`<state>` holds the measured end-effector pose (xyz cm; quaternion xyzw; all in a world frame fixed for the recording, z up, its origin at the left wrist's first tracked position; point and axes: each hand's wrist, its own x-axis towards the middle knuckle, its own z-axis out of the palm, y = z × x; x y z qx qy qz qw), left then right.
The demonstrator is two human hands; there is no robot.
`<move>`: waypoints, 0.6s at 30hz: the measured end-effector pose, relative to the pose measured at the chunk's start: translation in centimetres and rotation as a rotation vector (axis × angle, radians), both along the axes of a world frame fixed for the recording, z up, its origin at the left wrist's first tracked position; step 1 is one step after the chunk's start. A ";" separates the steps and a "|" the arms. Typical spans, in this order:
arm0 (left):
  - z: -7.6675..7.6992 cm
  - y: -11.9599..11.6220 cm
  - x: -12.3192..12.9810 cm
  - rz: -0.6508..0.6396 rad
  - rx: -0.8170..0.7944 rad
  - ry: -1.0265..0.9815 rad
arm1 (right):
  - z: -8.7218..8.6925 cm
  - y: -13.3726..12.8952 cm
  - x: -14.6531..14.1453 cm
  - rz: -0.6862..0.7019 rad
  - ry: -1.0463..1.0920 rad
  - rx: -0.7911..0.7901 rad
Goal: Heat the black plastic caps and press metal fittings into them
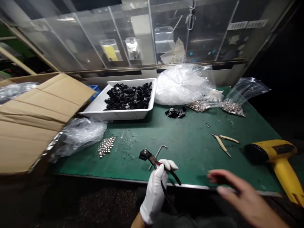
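Observation:
My left hand point(154, 193), in a white cotton glove, is shut around black-handled pliers point(165, 169) with a red accent near the joint. Their jaws grip a small black part with a metal stud point(145, 155), held just above the green work mat point(190, 148). My right hand point(242, 193) is bare, slightly blurred, and hovers over the mat's front edge with its fingers apart and nothing in them. Nearest to the pliers, an L-shaped hex key point(158, 155) lies partly behind the jaws. A loose pile of metal studs point(106, 146) sits to the left.
A white tray point(114, 115) of black parts stands at the back, beside a small black pile point(175, 112). Tan-handled pliers point(222, 141), a yellow heat gun point(277, 158), plastic bags point(182, 85) and a cardboard box point(35, 117) surround the mat.

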<state>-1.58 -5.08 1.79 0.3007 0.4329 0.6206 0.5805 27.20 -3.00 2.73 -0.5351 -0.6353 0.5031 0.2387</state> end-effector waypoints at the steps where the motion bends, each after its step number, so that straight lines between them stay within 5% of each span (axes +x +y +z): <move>1: -0.2 -0.3 0.8 -0.048 -0.038 0.001 | 0.4 -0.2 -2.5 0.081 0.085 -0.072; 6: -0.3 -1.3 2.3 -0.305 -0.186 0.005 | 0.2 0.5 -9.9 0.310 0.609 -0.444; 10: 1.1 -1.5 1.7 -0.523 -0.172 0.204 | -2.0 0.0 -9.1 0.345 0.893 -0.762; 14: 2.0 -1.5 1.7 -0.706 -0.106 0.408 | -3.1 -1.5 -8.3 0.293 0.935 -0.802; 18: 2.3 -1.7 1.9 -0.821 -0.209 0.352 | -4.2 -2.8 -8.8 0.415 1.064 -0.973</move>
